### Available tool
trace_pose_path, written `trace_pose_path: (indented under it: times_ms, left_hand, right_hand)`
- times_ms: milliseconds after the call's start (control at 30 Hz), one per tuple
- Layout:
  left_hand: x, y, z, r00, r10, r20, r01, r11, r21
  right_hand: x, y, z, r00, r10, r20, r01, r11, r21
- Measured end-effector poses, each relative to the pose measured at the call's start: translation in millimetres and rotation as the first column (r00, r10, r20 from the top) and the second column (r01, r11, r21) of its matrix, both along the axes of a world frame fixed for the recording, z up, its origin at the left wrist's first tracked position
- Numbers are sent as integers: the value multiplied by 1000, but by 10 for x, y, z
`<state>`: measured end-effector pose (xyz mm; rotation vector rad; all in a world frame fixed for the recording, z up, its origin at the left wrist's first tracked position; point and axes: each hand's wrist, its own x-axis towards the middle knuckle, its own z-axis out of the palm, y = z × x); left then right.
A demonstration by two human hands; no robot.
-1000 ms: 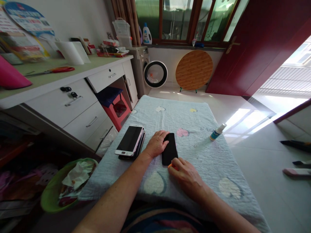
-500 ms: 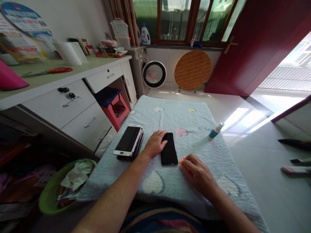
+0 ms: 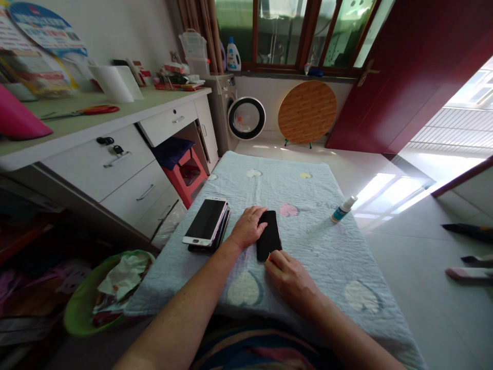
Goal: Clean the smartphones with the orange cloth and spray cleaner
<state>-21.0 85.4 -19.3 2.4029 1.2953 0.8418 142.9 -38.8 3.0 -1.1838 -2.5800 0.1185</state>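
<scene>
Right hand [image 3: 290,275]: fingers pinched small orange item [image 3: 268,258], mostly hidden, at near end of black phone [image 3: 270,239]. Phone lay flat on cloth [image 3: 308,190], directly beyond grip, long axis running away from person. Left hand [image 3: 248,227]: fingers extended, resting on far left edge. Half second earlier, right hand sat apart, right of phone.

Phone stack [image 3: 206,222]: on the tabletop [image 3: 304,239], near its left edge
Phone [image 3: 268,237]: right of the stack (right hand [image 3: 289,275] at its near end)
Spray bottle [image 3: 342,210]: near the right edge
</scene>
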Motion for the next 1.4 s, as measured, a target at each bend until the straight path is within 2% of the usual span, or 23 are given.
trace_pose_path:
  times_ms: [267,367,633,733,800,867,933,1000,1067,1200,1300,1400]
  left_hand:
    - [-4,0,-13,1000,0,4,0,1000,-6]
    - [-12,1,-16,1000,-7,5,8,1000,-9]
    - [-21,8,-38,1000,-24,10,24,1000,-9]
    - [-25,3,-46,1000,-16,6,17,1000,-1]
    - [-26,-5,-55,1000,-9,-1,9,1000,8]
    - [-22,-16,-65,1000,0,-10,0,1000,19]
    - [-14,-26,-71,1000,10,-24,-9,1000,30]
    - [-3,-36,-71,999,23,-42,-21,999,43]
    - [6,-44,-69,998,33,-62,-29,998,56]
    - [17,-55,-69,994,39,-102,-31,997,76]
    - [28,-63,-82,991,52,-122,-42,995,89]
    - [44,-72,-101,988,71,-135,-58,993,100]
  right_hand:
    - [-268,44,75,993,101,66,-100,995,-8]
    - [-278,60,96,992,100,74,-99,995,-24]
    - [130,3,126,998,-61,-2,60,989,-134]
    - [338,29,177,984,-149,-102,118,958,-260]
    - [445,119,215,954,-209,-213,128,930,-344]
    - [498,287,233,903,-294,-313,170,914,-368]
    - [489,526,221,828,-420,-372,287,887,-363]
    - [428,797,185,763,-537,-358,427,836,-345]
    - [339,1050,141,756,-578,-307,496,812,-309]
    - [173,1355,77,772,-580,-259,514,810,-283]
    - [118,1388,58,797,-566,-211,508,818,-270]
    - [123,1305,62,817,-550,-172,499,824,-267]
